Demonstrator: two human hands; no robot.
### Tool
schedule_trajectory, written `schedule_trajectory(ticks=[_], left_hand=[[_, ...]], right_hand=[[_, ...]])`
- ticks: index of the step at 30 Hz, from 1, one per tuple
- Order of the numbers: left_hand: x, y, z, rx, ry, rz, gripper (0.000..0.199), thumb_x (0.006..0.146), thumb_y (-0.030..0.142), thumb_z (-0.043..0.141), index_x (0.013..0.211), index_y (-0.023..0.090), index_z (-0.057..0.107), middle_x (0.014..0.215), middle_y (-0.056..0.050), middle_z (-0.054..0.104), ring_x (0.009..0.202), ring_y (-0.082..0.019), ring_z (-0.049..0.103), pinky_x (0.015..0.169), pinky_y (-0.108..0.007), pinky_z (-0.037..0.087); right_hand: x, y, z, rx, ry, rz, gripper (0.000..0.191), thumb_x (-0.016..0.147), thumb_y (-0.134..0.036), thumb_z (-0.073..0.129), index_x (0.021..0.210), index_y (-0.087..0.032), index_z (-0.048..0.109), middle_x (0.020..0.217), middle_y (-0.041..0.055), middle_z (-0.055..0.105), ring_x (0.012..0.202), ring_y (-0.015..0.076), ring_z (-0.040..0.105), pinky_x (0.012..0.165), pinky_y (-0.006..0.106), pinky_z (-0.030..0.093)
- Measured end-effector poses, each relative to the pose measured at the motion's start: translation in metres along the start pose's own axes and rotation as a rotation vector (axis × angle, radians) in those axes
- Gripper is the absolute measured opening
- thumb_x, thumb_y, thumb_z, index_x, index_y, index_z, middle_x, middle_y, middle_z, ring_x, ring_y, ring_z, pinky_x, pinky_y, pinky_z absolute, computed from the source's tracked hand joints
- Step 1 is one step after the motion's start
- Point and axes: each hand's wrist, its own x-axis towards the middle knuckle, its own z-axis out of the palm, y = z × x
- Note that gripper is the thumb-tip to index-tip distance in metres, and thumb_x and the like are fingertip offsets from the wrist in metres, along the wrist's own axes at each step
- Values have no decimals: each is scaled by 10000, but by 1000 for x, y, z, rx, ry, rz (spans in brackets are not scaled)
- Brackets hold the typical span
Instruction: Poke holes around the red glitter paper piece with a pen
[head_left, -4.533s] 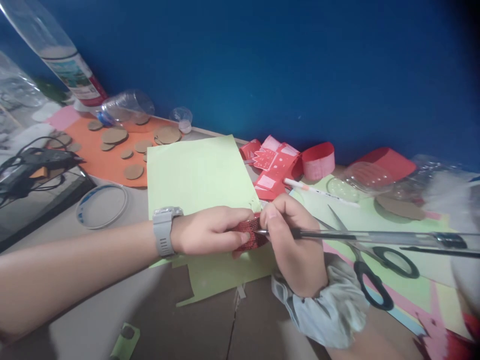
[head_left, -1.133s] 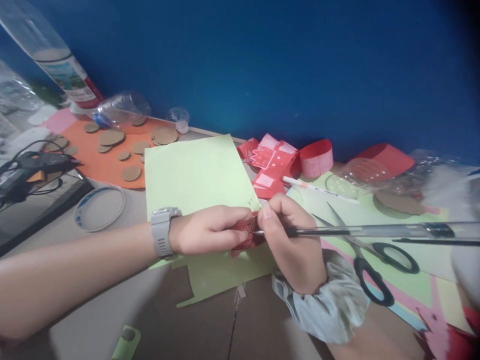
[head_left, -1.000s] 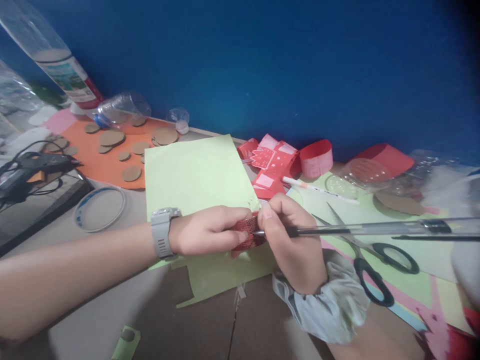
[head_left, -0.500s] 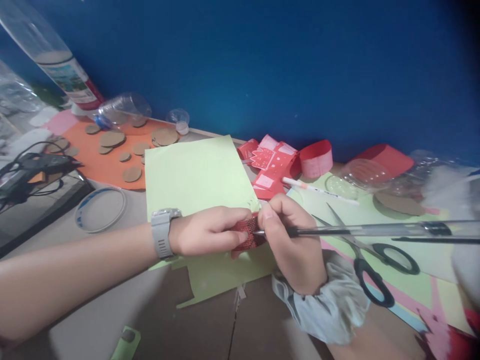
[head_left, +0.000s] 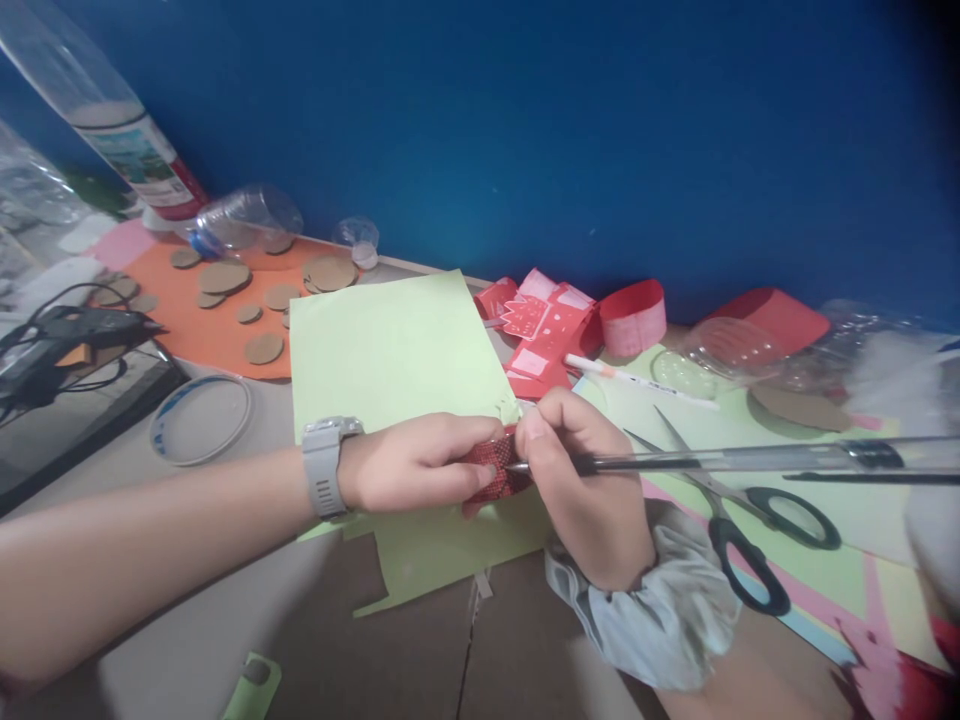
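Between the thumb and fingers of my left hand (head_left: 427, 460) is a small dark-red piece with a dotted pattern (head_left: 498, 472); its exact kind is unclear. My right hand (head_left: 589, 490) is closed around a clear-barrelled pen (head_left: 750, 458), whose dark tip rests at the patterned piece. Both hands are over light green paper sheets (head_left: 390, 350), and a torn or crumpled paper corner shows just above the fingertips. Beyond my right wrist, which wears a grey-blue scrunchie (head_left: 660, 605), lie partly spread scissors (head_left: 739, 510). A grey watch (head_left: 328, 468) is on my left wrist.
Behind the hands lie red paper pieces (head_left: 551, 335) and a white marker (head_left: 637, 381). Cardboard discs (head_left: 225, 276) sit on orange paper (head_left: 176, 325) at left, near a tape roll (head_left: 201, 420) and plastic bottles (head_left: 142, 160). A blue wall (head_left: 525, 130) rises behind.
Almost nothing differs. The back end of the pen has shifted very slightly upward, while both hands keep their grip and place.
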Motion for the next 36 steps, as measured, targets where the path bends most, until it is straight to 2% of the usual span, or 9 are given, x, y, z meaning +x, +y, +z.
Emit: schedule_trajectory(ticks=[26,36], left_hand=[[-1,0,0,-24,-1,6,117,948,181,387,857,156,458,739,-22,581,674,-127,552,663,-225,465],[0,0,2,139,63,28,67,833,170,537,827,163,471,717,11,554,610,-109,488,574,-213,405]], right_hand=[[0,0,0,20,-4,-8,254,823,-105,442,608,-207,353,552,-56,320,504,87,313,464,222,289],[-3,1,-2,15,-11,-40,262,852,-138,435,607,-204,366,543,-53,339,494,87,328,466,230,287]])
